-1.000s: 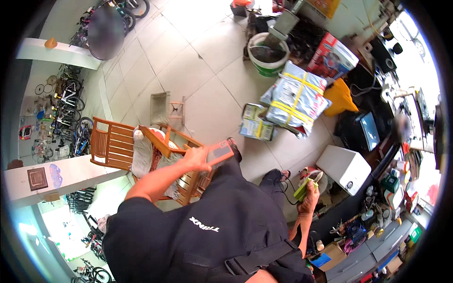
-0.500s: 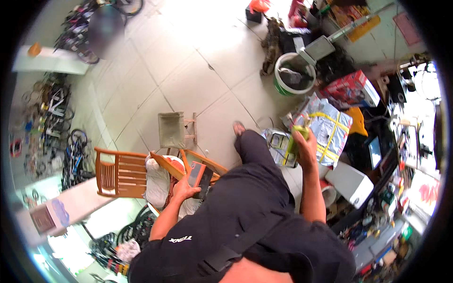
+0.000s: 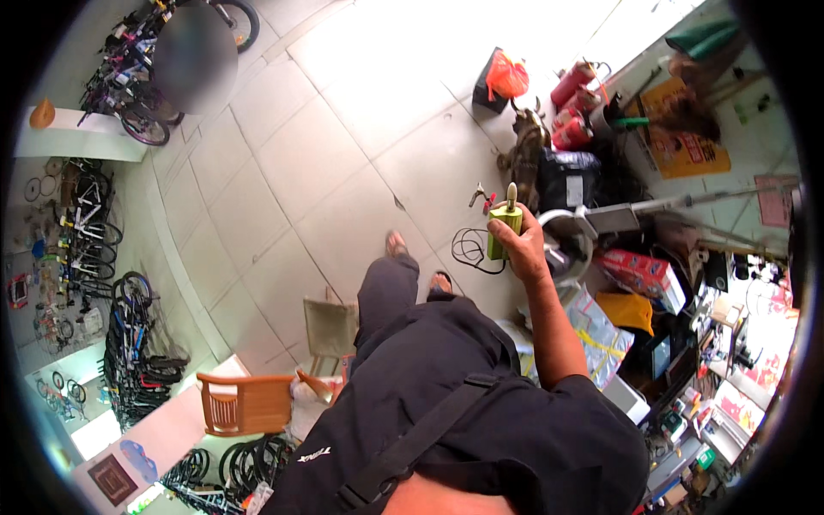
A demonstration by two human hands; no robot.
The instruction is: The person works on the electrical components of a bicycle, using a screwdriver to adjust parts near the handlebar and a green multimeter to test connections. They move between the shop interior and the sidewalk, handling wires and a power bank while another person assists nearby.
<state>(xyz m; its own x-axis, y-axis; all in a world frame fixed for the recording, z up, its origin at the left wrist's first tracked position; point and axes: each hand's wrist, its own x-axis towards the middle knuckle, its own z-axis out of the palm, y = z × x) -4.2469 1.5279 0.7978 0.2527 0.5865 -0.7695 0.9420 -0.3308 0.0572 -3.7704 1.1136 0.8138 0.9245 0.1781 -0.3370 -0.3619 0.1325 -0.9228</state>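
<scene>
Nearest, the person's black shirt [image 3: 429, 352] is filling six o'clock. The left hand, showing with an orange-and-black object half a second ago, is now lying out of sight, so I cannot tell whether it is open or gripping. Between two and three o'clock, the right hand [image 3: 528, 247] is closing firmly around a green box-shaped device [image 3: 503, 236] with a pale rounded tip; a black cord [image 3: 472, 262] is looping just beside it. That hand, over the taped parcel [image 3: 603, 343] before, is now reaching farther forward, carrying the device away from it. Toward half past seven, a stool [image 3: 330, 326] and wooden chair [image 3: 257, 403] are standing. Farther out, a horned figure [image 3: 524, 146] is standing toward half past one, and bicycles [image 3: 94, 206] are lining nine o'clock.
</scene>
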